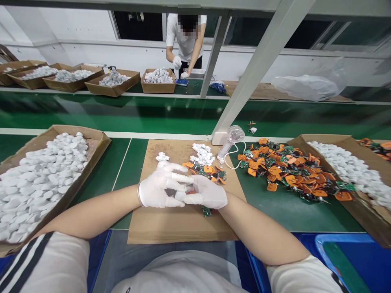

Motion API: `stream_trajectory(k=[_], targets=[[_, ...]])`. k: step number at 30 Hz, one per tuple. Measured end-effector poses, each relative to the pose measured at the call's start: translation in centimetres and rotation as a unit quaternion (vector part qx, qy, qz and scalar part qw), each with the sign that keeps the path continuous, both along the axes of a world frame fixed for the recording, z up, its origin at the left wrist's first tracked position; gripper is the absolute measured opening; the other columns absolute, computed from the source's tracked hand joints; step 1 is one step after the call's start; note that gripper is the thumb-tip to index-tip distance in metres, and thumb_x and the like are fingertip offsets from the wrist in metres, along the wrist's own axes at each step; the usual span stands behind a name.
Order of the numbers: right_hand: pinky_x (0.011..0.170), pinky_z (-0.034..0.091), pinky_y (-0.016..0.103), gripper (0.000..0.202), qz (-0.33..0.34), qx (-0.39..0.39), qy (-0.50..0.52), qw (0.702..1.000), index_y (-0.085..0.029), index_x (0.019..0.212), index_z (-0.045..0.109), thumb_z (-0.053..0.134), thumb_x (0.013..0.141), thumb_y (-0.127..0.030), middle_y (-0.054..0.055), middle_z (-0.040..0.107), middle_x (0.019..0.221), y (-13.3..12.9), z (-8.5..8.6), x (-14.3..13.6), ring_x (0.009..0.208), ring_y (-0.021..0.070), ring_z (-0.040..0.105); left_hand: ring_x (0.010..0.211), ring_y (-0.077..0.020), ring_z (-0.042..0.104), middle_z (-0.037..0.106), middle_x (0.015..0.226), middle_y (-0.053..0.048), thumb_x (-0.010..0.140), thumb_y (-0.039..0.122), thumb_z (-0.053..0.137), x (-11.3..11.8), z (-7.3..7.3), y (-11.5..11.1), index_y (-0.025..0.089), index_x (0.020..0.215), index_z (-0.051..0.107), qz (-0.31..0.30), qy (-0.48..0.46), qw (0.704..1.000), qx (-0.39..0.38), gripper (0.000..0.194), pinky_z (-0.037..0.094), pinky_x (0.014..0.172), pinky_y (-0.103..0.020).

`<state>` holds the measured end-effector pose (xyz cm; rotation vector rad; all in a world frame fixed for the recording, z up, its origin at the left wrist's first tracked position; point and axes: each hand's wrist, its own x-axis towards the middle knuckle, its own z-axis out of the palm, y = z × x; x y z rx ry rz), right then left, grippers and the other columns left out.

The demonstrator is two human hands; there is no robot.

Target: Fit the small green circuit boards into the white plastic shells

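Left hand (161, 189) and right hand (211, 193) meet, fingers curled; what each clamps cannot be told. Just beyond the grip: one board pile (216, 175), two white-part piles (203, 154). Farther right: one fan (226, 145), one larger board heap (287, 173). Flanking: two boxes (97, 149) of white parts. Beneath: one mat (171, 228).
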<state>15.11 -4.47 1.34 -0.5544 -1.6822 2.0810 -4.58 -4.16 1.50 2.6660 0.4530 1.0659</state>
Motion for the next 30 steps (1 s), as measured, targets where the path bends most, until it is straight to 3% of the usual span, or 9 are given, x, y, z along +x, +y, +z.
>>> stream_trajectory(k=[4, 7, 11, 14, 16, 21, 25, 30], targets=[[0.058, 0.039, 0.026, 0.016, -0.061, 0.102, -0.106, 0.987, -0.017, 0.060, 0.054, 0.067, 0.067, -0.022, -0.004, 0.052, 0.060, -0.4, 0.2, -0.5, 0.061, 0.0115, 0.045, 0.102, -0.0244, 0.061, 0.075, 0.099, -0.004, 0.077, 0.026, 0.069, 0.9, 0.5, -0.9, 0.022, 0.070, 0.068, 0.037, 0.032, 0.998, 0.027, 0.008, 0.051, 0.083, -0.037], [0.053, 0.033, 0.024, 0.017, -0.122, 0.161, -0.179, 0.963, -0.017, 0.056, 0.051, 0.064, 0.067, -0.019, -0.005, 0.047, 0.056, -0.9, 0.1, -0.9, 0.059, 0.0108, 0.042, 0.096, -0.0239, 0.061, 0.074, 0.095, -0.004, 0.077, 0.023, 0.065, 1.3, 0.3, -1.1, 0.021, 0.076, 0.068, 0.052, 0.023, 0.997, 0.056, 0.004, 0.050, 0.080, -0.037], [0.058, 0.038, 0.025, 0.014, -0.103, 0.186, -0.156, 0.965, -0.017, 0.059, 0.054, 0.064, 0.069, -0.019, -0.004, 0.052, 0.059, -1.0, 0.3, -0.9, 0.062, 0.0121, 0.046, 0.099, -0.0253, 0.059, 0.074, 0.096, -0.004, 0.077, 0.023, 0.067, 1.2, -0.6, -0.8, 0.022, 0.070, 0.066, 0.054, 0.022, 0.998, 0.039, 0.007, 0.048, 0.082, -0.039], [0.061, 0.040, 0.026, 0.021, -0.073, 0.136, -0.107, 0.982, -0.018, 0.062, 0.051, 0.069, 0.069, -0.024, -0.005, 0.051, 0.060, -0.6, 0.4, -0.5, 0.061, 0.0115, 0.045, 0.097, -0.0254, 0.059, 0.074, 0.096, -0.003, 0.076, 0.027, 0.071, 1.0, -1.2, -0.6, 0.022, 0.068, 0.066, 0.067, 0.023, 0.997, 0.026, 0.011, 0.048, 0.083, -0.041], [0.062, 0.040, 0.026, 0.024, -0.060, 0.092, -0.075, 0.991, -0.018, 0.065, 0.050, 0.072, 0.069, -0.027, -0.005, 0.051, 0.063, -0.3, 0.4, -0.2, 0.063, 0.0115, 0.045, 0.095, -0.0242, 0.060, 0.073, 0.099, -0.004, 0.077, 0.028, 0.071, 0.8, -1.5, -0.7, 0.023, 0.078, 0.067, 0.077, -0.004, 0.997, 0.024, 0.006, 0.048, 0.083, -0.041], [0.068, 0.040, 0.029, 0.027, -0.031, -0.046, 0.042, 0.998, -0.015, 0.084, 0.058, 0.074, 0.071, -0.033, 0.001, 0.058, 0.078, 0.2, 0.0, 0.3, 0.071, 0.0137, 0.050, 0.093, -0.0222, 0.064, 0.073, 0.100, -0.006, 0.081, 0.039, 0.072, 0.7, -1.8, -0.9, 0.024, 0.101, 0.062, 0.101, -0.112, 0.988, 0.027, 0.026, 0.049, 0.084, -0.040], [0.066, 0.041, 0.029, 0.030, -0.081, -0.129, 0.066, 0.986, -0.013, 0.081, 0.063, 0.079, 0.070, -0.036, 0.001, 0.060, 0.075, 0.1, -0.6, 0.5, 0.067, 0.0130, 0.051, 0.090, -0.0215, 0.065, 0.072, 0.095, -0.006, 0.084, 0.041, 0.069, 0.8, -1.7, -1.1, 0.025, 0.110, 0.058, 0.110, -0.155, 0.981, 0.038, 0.032, 0.049, 0.084, -0.040], [0.062, 0.042, 0.027, 0.032, -0.113, -0.177, 0.095, 0.973, -0.014, 0.080, 0.062, 0.085, 0.064, -0.031, 0.000, 0.060, 0.072, -0.1, -0.9, 0.1, 0.064, 0.0122, 0.054, 0.090, -0.0220, 0.064, 0.072, 0.094, -0.007, 0.091, 0.035, 0.057, 0.8, -1.8, -1.1, 0.024, 0.131, 0.049, 0.086, -0.129, 0.988, 0.014, 0.043, 0.049, 0.081, -0.040]])
